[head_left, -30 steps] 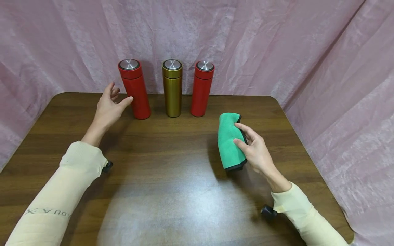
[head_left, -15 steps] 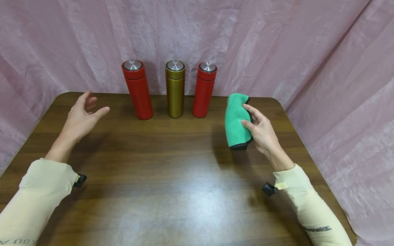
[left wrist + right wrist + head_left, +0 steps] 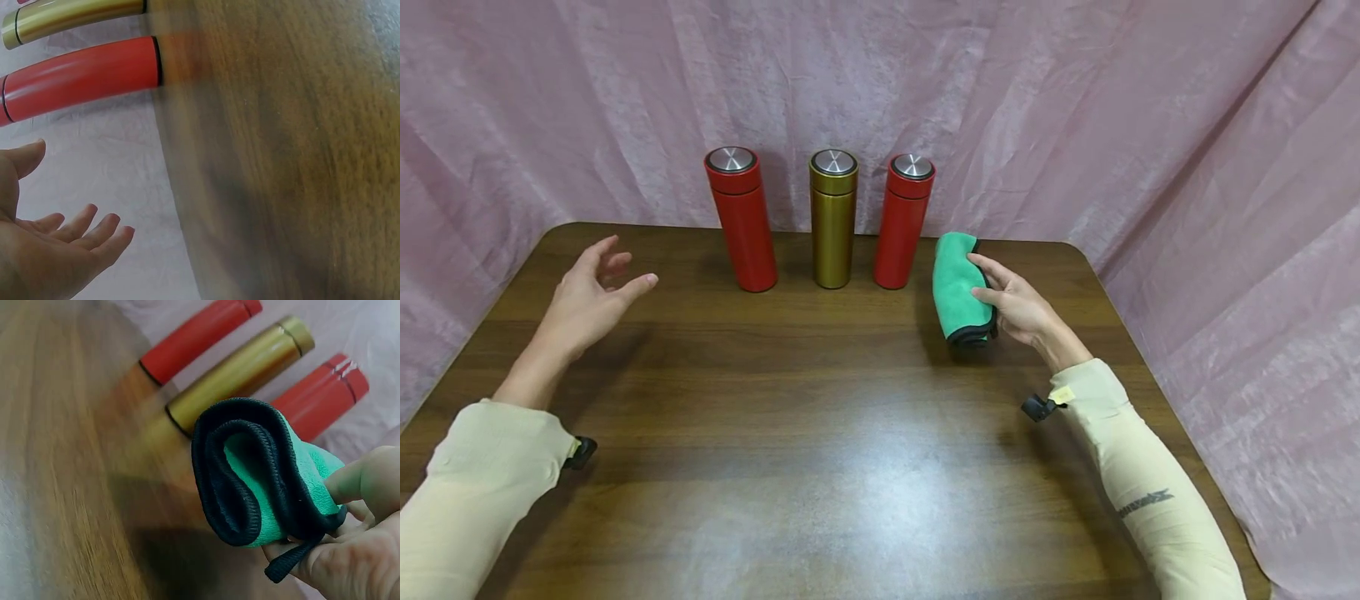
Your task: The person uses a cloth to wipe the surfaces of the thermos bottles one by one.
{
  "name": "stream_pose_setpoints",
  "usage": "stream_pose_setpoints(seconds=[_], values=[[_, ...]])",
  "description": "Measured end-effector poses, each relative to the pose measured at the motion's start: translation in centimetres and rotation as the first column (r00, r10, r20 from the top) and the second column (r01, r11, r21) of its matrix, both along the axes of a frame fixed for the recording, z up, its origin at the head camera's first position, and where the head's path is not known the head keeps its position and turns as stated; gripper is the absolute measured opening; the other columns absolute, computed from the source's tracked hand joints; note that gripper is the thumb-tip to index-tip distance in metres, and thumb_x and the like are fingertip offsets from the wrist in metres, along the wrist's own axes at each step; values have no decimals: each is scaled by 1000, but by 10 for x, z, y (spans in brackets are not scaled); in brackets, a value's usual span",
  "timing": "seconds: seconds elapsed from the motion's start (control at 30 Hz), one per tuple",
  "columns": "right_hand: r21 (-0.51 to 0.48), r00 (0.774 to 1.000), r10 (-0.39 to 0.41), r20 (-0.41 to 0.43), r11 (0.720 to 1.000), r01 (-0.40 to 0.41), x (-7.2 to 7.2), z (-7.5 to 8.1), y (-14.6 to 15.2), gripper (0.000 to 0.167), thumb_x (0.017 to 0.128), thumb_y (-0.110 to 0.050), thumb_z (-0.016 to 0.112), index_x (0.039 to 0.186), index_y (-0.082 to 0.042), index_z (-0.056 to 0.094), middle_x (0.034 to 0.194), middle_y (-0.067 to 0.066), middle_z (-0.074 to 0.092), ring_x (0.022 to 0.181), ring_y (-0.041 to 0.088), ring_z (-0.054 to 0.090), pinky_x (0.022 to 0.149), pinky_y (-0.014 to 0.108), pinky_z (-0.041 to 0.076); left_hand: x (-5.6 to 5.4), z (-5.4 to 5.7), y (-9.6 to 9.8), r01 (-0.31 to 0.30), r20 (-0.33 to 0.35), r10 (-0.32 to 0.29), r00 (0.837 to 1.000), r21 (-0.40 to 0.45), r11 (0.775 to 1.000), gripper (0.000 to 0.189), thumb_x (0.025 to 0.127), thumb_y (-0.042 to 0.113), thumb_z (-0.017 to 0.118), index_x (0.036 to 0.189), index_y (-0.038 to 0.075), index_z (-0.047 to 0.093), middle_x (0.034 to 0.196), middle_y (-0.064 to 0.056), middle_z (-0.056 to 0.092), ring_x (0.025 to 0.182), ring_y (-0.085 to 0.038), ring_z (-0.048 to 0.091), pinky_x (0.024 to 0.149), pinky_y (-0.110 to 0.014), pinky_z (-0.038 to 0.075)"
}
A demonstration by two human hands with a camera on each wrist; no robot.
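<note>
The right hand's fingers (image 3: 981, 268) curl round a folded green cloth (image 3: 955, 287), with the thumb pressed on its near face; the right wrist view shows the cloth's black-stitched edge (image 3: 240, 481) doubled into a loop against the fingertips (image 3: 359, 481). The right hand (image 3: 1018, 304) holds the cloth over the far right part of the worktop (image 3: 850, 433), just beside the right-hand red flask (image 3: 902, 221) (whether the cloth's lower end rests on the wood or hangs just above it cannot be told). The cream sleeve (image 3: 1142, 492) of that arm runs back toward the near right corner.

The left hand's fingers (image 3: 602, 254) are spread and relaxed, holding nothing, with the thumb pointing toward the flasks; the left wrist view shows the same open palm (image 3: 44, 262) with the fingers loosely extended. The left hand (image 3: 583, 296) hovers over the far left part of the worktop, well apart from the left-hand red flask (image 3: 743, 221).

Three flasks stand upright in a row along the far edge of the worktop: the left red one, a gold flask (image 3: 832, 218) in the middle, and the right red one, each with a silver cap top. They stand near one another without touching. A pink wrinkled curtain (image 3: 1075, 108) hangs behind and to both sides of the worktop.
</note>
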State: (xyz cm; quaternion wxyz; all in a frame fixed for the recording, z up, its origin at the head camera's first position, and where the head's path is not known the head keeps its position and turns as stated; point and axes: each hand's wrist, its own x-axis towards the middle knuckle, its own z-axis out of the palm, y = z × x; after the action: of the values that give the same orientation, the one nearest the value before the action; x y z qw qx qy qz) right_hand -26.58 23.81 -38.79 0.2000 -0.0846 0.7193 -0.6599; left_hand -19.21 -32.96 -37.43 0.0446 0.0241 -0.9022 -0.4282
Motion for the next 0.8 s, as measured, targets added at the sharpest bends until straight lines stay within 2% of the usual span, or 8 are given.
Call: stream_pose_setpoints(seconds=[0.07,0.17,0.4,0.53,0.6,0.67,0.73,0.8], values=[[-11,1000,-4,17,1000,4,-6,-6,-1,64,109,1,41,166,-20,21,173,0,8,132,22,45,78,21,53,0,-1,1,1,1,-1,1000,-2,1000,95,101,46,64,165,4,7,159,-30,35,139,-57,38,108,-70,35],[-17,999,-10,39,1000,10,-15,-15,-2,64,109,3,40,166,-18,20,173,1,7,139,26,38,87,25,53,-1,-4,0,5,10,-5,1000,-6,1000,95,101,47,63,165,4,7,158,-31,35,139,-57,37,108,-70,35],[41,998,-29,56,999,27,-26,-31,-5,64,108,4,39,166,-17,21,172,5,10,142,28,34,89,25,50,-1,-7,3,19,35,-18,999,-12,1000,95,102,48,62,165,4,6,159,-32,34,138,-59,36,108,-71,34],[140,998,-52,27,989,48,-27,-33,-9,64,107,3,41,165,-17,25,166,15,24,126,30,47,85,28,51,-3,-8,4,22,32,-22,999,-20,1000,94,102,47,62,165,3,7,158,-32,35,137,-60,37,108,-71,34],[270,998,-55,-43,961,65,-26,-31,-12,62,106,0,43,164,-18,29,157,20,36,103,26,53,75,28,49,-3,-9,4,29,30,-28,999,-21,999,94,102,46,62,165,3,7,157,-33,35,138,-60,37,108,-71,34],[407,991,-27,-127,910,77,-27,-29,-15,60,106,-3,45,163,-18,33,151,22,42,87,24,48,70,29,44,-3,-10,3,36,28,-35,999,-24,999,92,103,44,62,165,3,8,157,-33,36,138,-59,36,108,-71,34],[539,979,24,-204,837,92,-27,-27,-18,59,105,-6,47,162,-15,36,151,22,44,89,25,46,72,32,41,-3,-11,1,44,26,-43,999,-26,999,89,104,39,61,165,2,8,156,-34,36,138,-59,36,108,-71,34],[636,966,83,-244,766,95,-29,-27,-21,60,103,-8,48,161,-11,36,152,25,44,100,30,48,81,36,41,-3,-11,0,50,24,-49,999,-28,998,85,105,34,60,164,1,9,156,-35,36,139,-59,36,108,-70,33]])
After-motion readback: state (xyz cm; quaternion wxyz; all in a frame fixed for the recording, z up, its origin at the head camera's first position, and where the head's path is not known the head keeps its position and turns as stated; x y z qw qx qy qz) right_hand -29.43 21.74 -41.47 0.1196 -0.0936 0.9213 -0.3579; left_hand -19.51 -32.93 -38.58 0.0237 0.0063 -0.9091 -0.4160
